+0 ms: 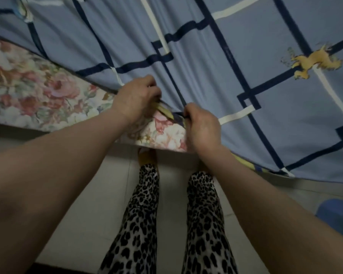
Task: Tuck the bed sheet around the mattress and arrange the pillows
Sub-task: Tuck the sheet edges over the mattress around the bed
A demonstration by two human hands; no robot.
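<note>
Leopard-print trousers [202,224] stand on the pale floor [83,214]. Beyond them, the left hand [136,97] and right hand [203,125] each pinch the blue bed sheet [206,56] edge against the floral mattress [38,91] side, both grips closed on it.

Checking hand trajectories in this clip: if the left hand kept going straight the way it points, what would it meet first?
Probably the blue bed sheet. The left hand already has its grip on the sheet's edge above the floral mattress side, though depth is unclear.

head camera looks steeply down, close over the mattress [38,91] edge.
</note>
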